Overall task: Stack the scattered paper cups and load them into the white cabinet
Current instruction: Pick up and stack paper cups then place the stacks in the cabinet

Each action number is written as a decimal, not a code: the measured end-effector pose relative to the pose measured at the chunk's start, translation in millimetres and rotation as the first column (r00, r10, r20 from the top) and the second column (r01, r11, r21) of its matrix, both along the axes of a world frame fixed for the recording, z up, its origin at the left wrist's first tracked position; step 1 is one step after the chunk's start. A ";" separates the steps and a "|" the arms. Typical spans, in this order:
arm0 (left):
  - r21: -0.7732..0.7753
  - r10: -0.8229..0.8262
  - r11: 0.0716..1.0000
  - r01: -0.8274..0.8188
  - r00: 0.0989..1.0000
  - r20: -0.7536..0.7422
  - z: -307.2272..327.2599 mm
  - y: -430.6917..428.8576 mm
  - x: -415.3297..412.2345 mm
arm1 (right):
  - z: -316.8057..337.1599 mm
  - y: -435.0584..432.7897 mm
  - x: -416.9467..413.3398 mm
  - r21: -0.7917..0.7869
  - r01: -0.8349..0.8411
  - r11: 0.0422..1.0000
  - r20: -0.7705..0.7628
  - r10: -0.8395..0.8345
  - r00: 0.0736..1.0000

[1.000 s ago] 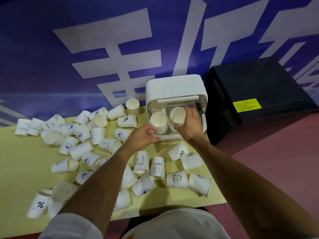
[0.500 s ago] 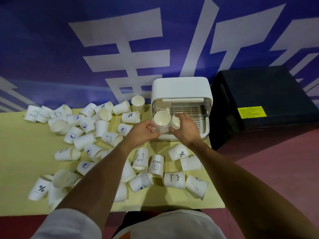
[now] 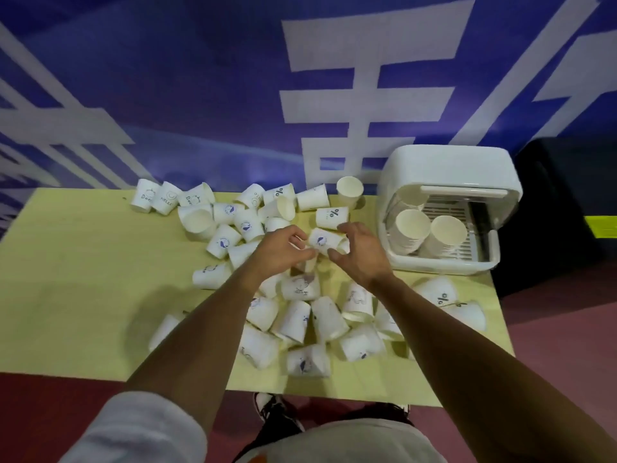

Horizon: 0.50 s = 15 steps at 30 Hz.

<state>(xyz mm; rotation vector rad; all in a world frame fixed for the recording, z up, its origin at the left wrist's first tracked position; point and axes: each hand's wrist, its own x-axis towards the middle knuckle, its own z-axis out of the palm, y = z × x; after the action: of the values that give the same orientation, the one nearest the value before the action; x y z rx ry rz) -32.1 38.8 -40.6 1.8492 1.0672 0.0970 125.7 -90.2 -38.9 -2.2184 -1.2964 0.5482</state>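
Many white paper cups [image 3: 293,319] lie scattered on their sides across the yellow table [image 3: 83,279]. One cup with a blue logo [image 3: 322,241] lies between my hands. My left hand [image 3: 283,250] is at its base end with curled, parted fingers. My right hand [image 3: 359,253] curves open around its mouth end; whether either hand touches it is unclear. The white cabinet [image 3: 450,168] stands open at the table's right end. Inside it are two stacks of cups [image 3: 412,225] [image 3: 447,232] and a third stack behind them [image 3: 414,198].
A single cup [image 3: 349,190] stands upright near the table's back edge, left of the cabinet. A black box [image 3: 567,195] sits right of the cabinet. A blue-and-white banner wall runs behind the table. Bare yellow tabletop lies at the left.
Both hands have left the stacks in the cabinet and moved left and back over the loose cups. The view has swung left, so the cabinet now sits at the right.
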 end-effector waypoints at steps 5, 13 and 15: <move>0.039 0.044 0.998 -0.043 0.999 -0.023 2.2 52.2 -71.7 | -3.9 47.4 -65.9 -0.028 -0.030 0.999 -0.013 0.030 0.999; -0.012 0.236 0.972 -0.236 0.972 -0.016 -0.3 94.7 -165.6 | 1.2 121.0 -129.7 -0.018 -0.197 0.980 -0.026 0.196 0.980; 0.039 0.275 0.961 -0.275 0.961 0.010 1.7 98.6 -182.7 | 0.2 139.3 -141.9 -0.016 -0.229 0.973 -0.026 0.228 0.973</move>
<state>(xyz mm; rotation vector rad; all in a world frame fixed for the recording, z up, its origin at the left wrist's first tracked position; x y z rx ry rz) -214.8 137.4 -38.9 1.7247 1.3228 0.2876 -16.1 49.1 -38.8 -2.0831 -1.5509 0.6715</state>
